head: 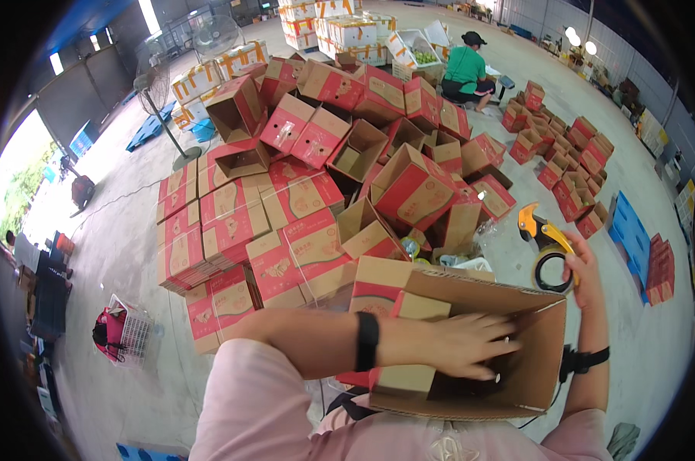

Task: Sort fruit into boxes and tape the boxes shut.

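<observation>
An open corrugated cardboard box lies in front of my chest, its inside facing up toward me. My left hand, slightly blurred, is at the box opening with its fingers spread and nothing in them. Whether its fingertips touch the inner wall I cannot tell. Past the box's right side, my right hand grips a yellow tape dispenser. The dispenser carries a roll of tape on a black core, and its head points away from me.
Bundled flat red-and-brown cartons stand ahead to the left. Open boxes are heaped behind. A person in green sits beyond, near smaller boxes. A pedestal fan, white basket and blue pallet are around.
</observation>
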Tool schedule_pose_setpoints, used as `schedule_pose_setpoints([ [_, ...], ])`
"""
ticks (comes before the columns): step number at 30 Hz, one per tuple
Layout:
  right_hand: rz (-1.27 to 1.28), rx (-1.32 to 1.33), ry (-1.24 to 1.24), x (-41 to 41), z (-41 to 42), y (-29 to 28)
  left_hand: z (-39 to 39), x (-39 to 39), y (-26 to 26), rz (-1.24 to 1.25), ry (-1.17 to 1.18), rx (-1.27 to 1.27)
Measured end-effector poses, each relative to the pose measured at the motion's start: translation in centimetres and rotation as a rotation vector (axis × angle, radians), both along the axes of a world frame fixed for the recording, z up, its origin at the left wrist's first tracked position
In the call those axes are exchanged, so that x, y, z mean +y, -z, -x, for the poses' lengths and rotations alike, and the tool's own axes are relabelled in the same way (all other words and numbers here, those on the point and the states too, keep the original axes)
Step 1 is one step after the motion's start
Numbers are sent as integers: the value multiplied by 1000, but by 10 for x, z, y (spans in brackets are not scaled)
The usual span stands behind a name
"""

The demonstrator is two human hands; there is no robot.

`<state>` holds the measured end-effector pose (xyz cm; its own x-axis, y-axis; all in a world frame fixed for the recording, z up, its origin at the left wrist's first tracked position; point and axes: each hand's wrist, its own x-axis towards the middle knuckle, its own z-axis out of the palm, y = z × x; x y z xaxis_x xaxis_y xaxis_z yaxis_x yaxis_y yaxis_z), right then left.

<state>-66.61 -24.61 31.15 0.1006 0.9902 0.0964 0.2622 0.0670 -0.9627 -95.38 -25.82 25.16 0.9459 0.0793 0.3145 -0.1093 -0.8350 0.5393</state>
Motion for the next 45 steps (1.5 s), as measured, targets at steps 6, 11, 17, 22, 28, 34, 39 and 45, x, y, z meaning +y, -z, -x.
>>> schedule_pose_setpoints([
  [6,67,154,73,-8,6,23,-56,-16,-31,-135,238,-295],
  [11,-152,438,139,8,6,-46,-17,-6,-48,-221,88,-200],
  [17,145,386,-326,7,76,-45,-2,-3,-33,-218,33,-210],
  [22,66,349,-311,3,75,-39,2,-4,-37,-202,77,147],
  [28,233,622,-276,-19,74,-4,-9,-9,1,-192,18,-42],
  [34,195,553,-216,-57,59,29,96,-25,-41,991,219,368],
  [39,132,587,-214,-51,70,33,131,-54,-7,473,-596,-245],
  [45,92,629,-204,-46,70,31,79,13,34,610,-1165,-261],
])
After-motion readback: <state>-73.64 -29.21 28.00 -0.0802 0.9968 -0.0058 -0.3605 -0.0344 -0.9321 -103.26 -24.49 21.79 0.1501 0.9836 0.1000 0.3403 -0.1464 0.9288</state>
